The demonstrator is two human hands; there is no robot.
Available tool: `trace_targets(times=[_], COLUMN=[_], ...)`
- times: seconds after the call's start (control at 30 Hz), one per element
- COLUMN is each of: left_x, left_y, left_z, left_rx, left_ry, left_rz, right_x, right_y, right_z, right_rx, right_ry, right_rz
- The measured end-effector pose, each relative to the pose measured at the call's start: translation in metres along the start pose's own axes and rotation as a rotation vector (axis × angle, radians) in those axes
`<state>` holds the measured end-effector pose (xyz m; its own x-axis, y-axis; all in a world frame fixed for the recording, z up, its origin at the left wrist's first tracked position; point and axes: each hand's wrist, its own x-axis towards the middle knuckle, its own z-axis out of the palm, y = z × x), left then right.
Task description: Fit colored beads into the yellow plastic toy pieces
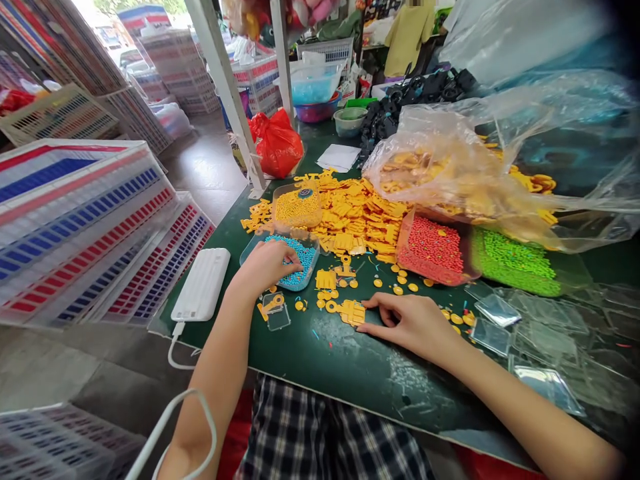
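My left hand point(265, 265) reaches into a clear tray of small blue beads point(300, 257), fingers curled together among the beads. My right hand point(413, 323) rests on the green table point(340, 360), its fingers pinched together beside a yellow plastic piece point(353, 312). Between the hands lies a small clear case point(276, 312) with a yellow part in it. Loose yellow rings and pieces point(350, 220) are scattered and heaped just beyond.
Trays of yellow point(297, 208), red point(434, 248) and green beads point(513, 261) stand behind. A big plastic bag point(480, 173) of yellow parts lies at the right, clear cases point(545, 333) at the near right. A white power bank point(203, 283) and stacked crates point(85, 233) are at the left. A person point(407, 33) stands far back.
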<state>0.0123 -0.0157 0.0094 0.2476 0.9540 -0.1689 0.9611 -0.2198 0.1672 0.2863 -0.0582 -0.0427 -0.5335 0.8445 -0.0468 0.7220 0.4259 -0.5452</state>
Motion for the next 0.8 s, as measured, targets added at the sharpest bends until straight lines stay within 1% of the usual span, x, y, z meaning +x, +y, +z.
trace_targets(times=[0.07, 0.1, 0.13, 0.2, 0.23, 0.27, 0.3, 0.33, 0.4, 0.47, 0.53, 0.6, 0.7, 0.8], left_x=[-0.001, -0.001, -0.003, -0.005, -0.007, -0.008, -0.008, -0.009, -0.008, -0.005, -0.003, -0.002, -0.001, 0.000], left_y=[-0.001, 0.000, 0.002, 0.011, 0.017, 0.026, 0.035, 0.044, 0.061, 0.072, 0.076, 0.076, 0.072, 0.070], left_z=[0.000, -0.001, -0.003, -0.005, -0.006, -0.005, -0.003, 0.001, 0.012, 0.023, 0.031, 0.034, 0.032, 0.030], left_rx=[0.013, 0.023, 0.031, 0.024, 0.005, -0.020, -0.042, -0.052, -0.029, 0.023, 0.051, 0.057, 0.061, 0.052], left_ry=[0.036, 0.078, 0.143, 0.322, 0.404, 0.457, 0.468, 0.442, 0.320, 0.211, 0.153, 0.142, 0.149, 0.113], left_rz=[0.013, 0.021, 0.030, 0.075, 0.130, 0.208, 0.306, 0.412, 0.596, 0.688, 0.713, 0.700, 0.662, 0.645], right_x=[0.000, 0.001, 0.001, 0.001, 0.001, 0.002, 0.002, 0.002, 0.002, 0.002, 0.002, 0.002, 0.002, 0.001], right_y=[-0.001, -0.002, -0.002, -0.002, -0.003, -0.003, -0.003, -0.004, -0.005, -0.006, -0.007, -0.006, -0.006, -0.005], right_z=[-0.001, -0.001, -0.001, -0.001, -0.002, -0.002, -0.002, -0.002, -0.003, -0.004, -0.005, -0.006, -0.006, -0.005], right_rx=[-0.002, 0.001, 0.006, 0.021, 0.029, 0.037, 0.042, 0.046, 0.041, 0.024, 0.020, 0.030, 0.047, 0.049], right_ry=[-0.003, -0.003, -0.003, 0.000, 0.002, 0.003, 0.003, 0.002, -0.001, -0.006, -0.015, -0.023, -0.029, -0.032], right_rz=[0.014, 0.020, 0.029, 0.048, 0.057, 0.065, 0.069, 0.072, 0.076, 0.084, 0.094, 0.098, 0.096, 0.097])
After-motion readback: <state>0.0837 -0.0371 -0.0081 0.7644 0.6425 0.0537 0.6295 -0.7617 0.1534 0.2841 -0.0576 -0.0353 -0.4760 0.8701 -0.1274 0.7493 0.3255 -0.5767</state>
